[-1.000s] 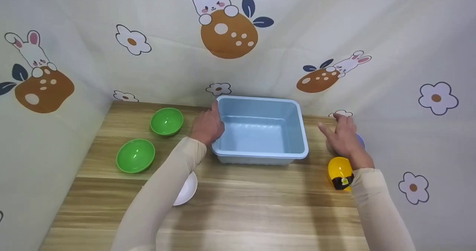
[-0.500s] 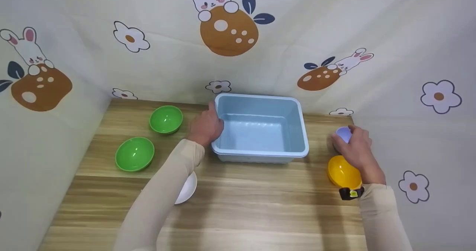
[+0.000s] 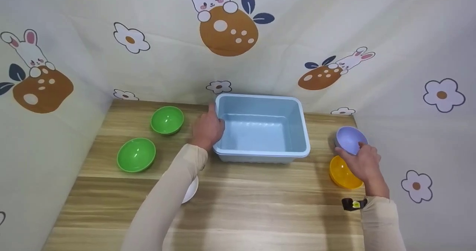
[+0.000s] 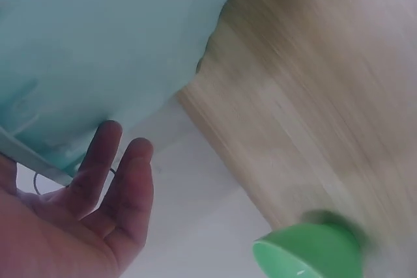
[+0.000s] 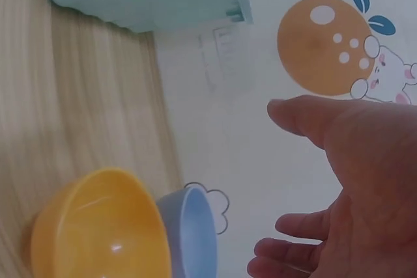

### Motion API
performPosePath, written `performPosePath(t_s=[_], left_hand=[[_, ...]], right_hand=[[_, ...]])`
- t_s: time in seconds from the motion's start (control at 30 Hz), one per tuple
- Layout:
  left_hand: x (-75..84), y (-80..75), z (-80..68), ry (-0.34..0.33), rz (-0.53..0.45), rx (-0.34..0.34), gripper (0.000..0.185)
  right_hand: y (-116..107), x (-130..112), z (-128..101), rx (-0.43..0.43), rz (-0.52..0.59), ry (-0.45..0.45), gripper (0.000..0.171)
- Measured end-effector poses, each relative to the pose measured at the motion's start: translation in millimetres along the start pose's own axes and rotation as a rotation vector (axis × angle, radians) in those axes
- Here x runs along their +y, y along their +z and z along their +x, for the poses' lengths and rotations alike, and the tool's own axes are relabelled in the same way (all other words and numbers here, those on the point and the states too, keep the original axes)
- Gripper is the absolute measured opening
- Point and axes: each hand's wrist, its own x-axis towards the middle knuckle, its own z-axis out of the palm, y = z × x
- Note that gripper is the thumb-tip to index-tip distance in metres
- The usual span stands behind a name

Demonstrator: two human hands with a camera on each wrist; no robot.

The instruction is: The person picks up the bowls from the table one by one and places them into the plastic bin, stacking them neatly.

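Observation:
A light blue plastic tub stands at the back of the wooden table. My left hand grips its left rim; in the left wrist view, the fingers lie under the rim on the outer side. Toward the right edge, my right hand hovers over a purple bowl and a yellow bowl, overlapping both in the head view. The right wrist view has its thumb and fingers apart with nothing between them, beside the yellow bowl and the bluish-purple bowl.
Two green bowls, the rear one and the front one, sit on the left. A white dish is mostly hidden by my left forearm. Printed curtains enclose the back and sides of the table.
My right hand has drawn back toward me and to the right, uncovering the purple bowl and part of the yellow bowl. My left hand keeps its grip on the tub's rim.

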Motion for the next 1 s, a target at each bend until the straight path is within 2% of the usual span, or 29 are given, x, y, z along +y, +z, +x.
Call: performPosePath(t_s=[0.17, 0.33, 0.53, 0.73, 1.0], left_hand=[[-0.1, 1.3, -1.6, -0.025, -0.047, 0.038, 0.052], [-0.5, 2.6, -2.7, -0.016, -0.051, 0.078, 0.053], [-5.1, 3.3, -4.6, -0.04, -0.118, 0.081, 0.06], [-9.1, 0.2, -5.0, -0.063, -0.164, 0.076, 0.058], [-14.3, -7.8, -7.7, -0.03, -0.144, 0.083, 0.047]], right_hand=[[8, 9, -4, -0.02, -0.021, 0.059, 0.111], [14, 22, -10, -0.087, -0.062, 0.098, 0.116], [28, 37, -15, -0.17, -0.129, 0.117, 0.127], [45, 47, -20, -0.142, -0.115, 0.115, 0.126], [53, 52, -22, -0.088, -0.048, 0.082, 0.119]])
